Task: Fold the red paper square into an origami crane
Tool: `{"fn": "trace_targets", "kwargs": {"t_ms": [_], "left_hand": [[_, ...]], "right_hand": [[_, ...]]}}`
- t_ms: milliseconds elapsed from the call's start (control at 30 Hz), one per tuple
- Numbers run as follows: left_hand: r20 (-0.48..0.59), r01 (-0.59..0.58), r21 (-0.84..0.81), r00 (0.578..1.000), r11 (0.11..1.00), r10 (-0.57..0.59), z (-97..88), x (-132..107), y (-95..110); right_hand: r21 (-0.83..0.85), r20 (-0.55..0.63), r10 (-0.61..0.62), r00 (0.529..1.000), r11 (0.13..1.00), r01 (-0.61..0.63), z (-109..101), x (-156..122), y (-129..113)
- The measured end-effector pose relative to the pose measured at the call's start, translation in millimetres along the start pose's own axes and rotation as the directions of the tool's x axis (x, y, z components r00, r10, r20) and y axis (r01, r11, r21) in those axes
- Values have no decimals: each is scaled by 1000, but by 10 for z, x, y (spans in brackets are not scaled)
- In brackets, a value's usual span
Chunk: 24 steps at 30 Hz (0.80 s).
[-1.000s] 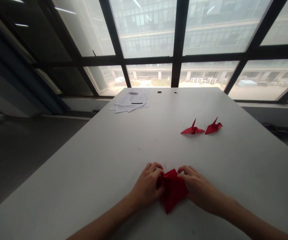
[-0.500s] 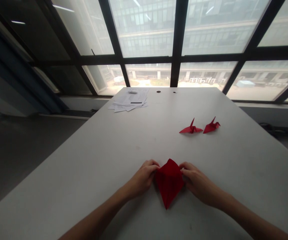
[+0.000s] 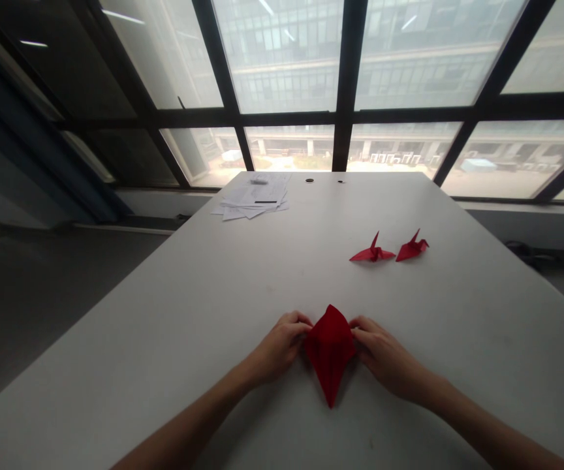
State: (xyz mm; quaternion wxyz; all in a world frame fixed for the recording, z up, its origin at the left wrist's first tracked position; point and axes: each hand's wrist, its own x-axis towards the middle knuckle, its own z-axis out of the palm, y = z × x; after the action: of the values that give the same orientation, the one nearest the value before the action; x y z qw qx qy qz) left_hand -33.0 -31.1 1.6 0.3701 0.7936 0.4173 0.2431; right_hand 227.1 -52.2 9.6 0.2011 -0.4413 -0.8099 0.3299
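A red sheet of origami paper (image 3: 331, 349), folded into a kite-like diamond, is between my hands at the near part of the table. One point faces me and its upper flap rises away from me. My left hand (image 3: 286, 344) pinches the left edge, thumb and fingers closed on it. On the opposite edge my right hand (image 3: 378, 349) grips the paper in the same way. Some fingertips are hidden behind the paper. Farther off, two red paper cranes, a left one (image 3: 373, 253) and a right one (image 3: 412, 248), stand side by side on the table.
The white table (image 3: 203, 294) stretches away toward the windows (image 3: 286, 59). Loose printed papers (image 3: 250, 199) lie at its far left, with a small pale object (image 3: 259, 181) on top. Two small holes sit near the far edge. A blue curtain (image 3: 32, 130) hangs at left.
The folded paper has become narrower, its side edges drawn inward. Its upper flap stands a little higher, and my right hand has shifted slightly to the left.
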Motion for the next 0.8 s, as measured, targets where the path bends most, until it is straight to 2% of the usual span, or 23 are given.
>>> {"fn": "trace_targets", "kwargs": {"t_ms": [167,500,667,800], "left_hand": [[25,-10,26,1000,1000,9,-61,0,59],[70,-28,84,997,996,22,-25,-29,53],[147,-47,57,988,997,38,-116,-52,137],[136,-33,45,990,998,27,-112,-41,116]], "right_hand": [[-26,-2,-3,1000,1000,3,17,7,8],[-24,2,-30,1000,999,30,15,9,36],[-13,10,-38,999,999,38,-8,8,34],[-22,15,-52,999,998,52,-4,12,46]]}}
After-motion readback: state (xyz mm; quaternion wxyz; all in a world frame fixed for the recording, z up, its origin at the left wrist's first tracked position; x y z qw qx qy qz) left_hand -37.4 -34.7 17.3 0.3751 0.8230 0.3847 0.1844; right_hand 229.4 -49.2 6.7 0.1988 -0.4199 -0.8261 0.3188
